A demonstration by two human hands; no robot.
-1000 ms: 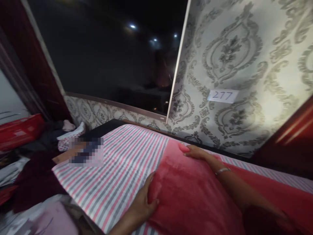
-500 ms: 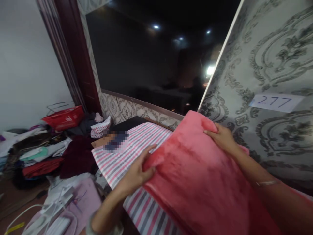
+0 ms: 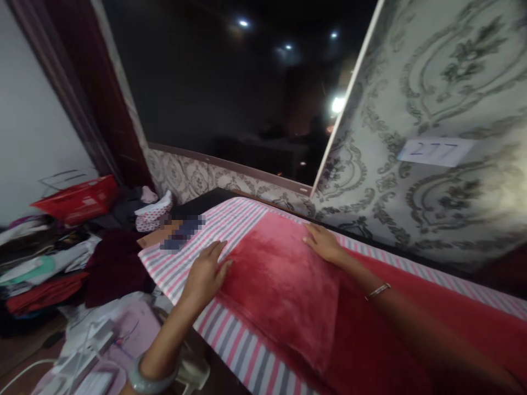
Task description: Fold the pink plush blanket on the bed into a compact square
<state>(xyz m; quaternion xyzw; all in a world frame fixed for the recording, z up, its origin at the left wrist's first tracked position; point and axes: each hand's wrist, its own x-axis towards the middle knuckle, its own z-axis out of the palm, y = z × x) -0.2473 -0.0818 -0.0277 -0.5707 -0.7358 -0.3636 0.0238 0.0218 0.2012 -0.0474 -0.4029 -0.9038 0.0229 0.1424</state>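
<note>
A red plush fabric [image 3: 280, 280] lies on a pink, grey and white striped cloth [image 3: 242, 216] that covers a dark table. Its left part is folded over and shows a lighter pinkish-red face; a longer darker stretch runs off to the right. My left hand [image 3: 206, 274] rests at the left folded edge, fingers apart, partly over the stripes. On the far edge of the folded part lies my right hand [image 3: 324, 245], with its fingers stretched out on the fabric. Neither hand grips the fabric.
A large dark television [image 3: 230, 99] hangs behind the table. Clothes [image 3: 45, 269] and a red bag [image 3: 80, 198] are piled at the left. A pink stool-like surface [image 3: 138, 323] with a power strip and cables stands at lower left. A paper marked 277 [image 3: 436, 151] is on the wall.
Both hands have lowered the raised red plush fabric flat onto the striped cloth and loosened their hold. The view has shifted slightly to the right.
</note>
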